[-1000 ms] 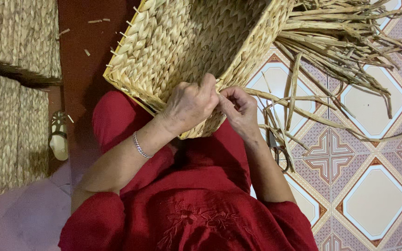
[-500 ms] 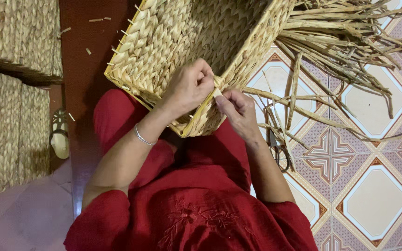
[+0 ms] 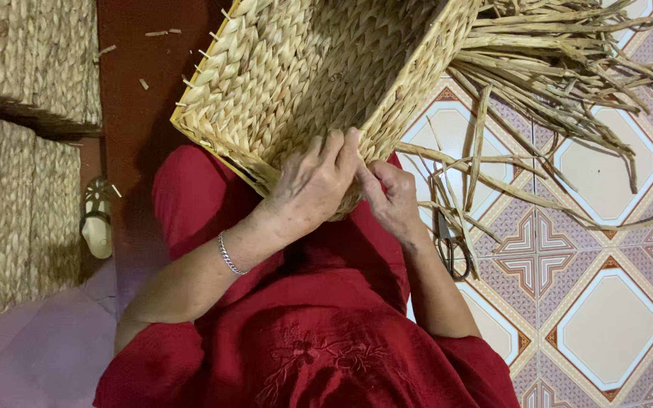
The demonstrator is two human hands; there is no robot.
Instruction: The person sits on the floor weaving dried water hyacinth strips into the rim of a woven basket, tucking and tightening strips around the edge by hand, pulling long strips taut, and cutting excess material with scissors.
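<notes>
The woven basket (image 3: 319,83) is rested on the lap at 12 o'clock. Its rim is gripped by the curled left hand (image 3: 315,185); a strand is pinched closed by the right hand (image 3: 391,196). Rim-finishing is judged underway; tucking tightly seems required next.

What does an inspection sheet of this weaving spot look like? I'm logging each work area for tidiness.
Surface: patterned tile floor on one side, a dark red floor strip on the other.
Job's things: woven basket resting tilted on the lap in red clothing; loose dried strands fanned out over the tiles.
Clutter: scissors lying on the tiles under some strands; short fibre scraps on the red strip; a sandal.
Grippers: left hand over the basket's rim, a bracelet on its wrist; right hand pinching at the same rim; both closed on the weave.
Cables: nothing seen.
Surroundings: stacked woven panels along one edge.
</notes>
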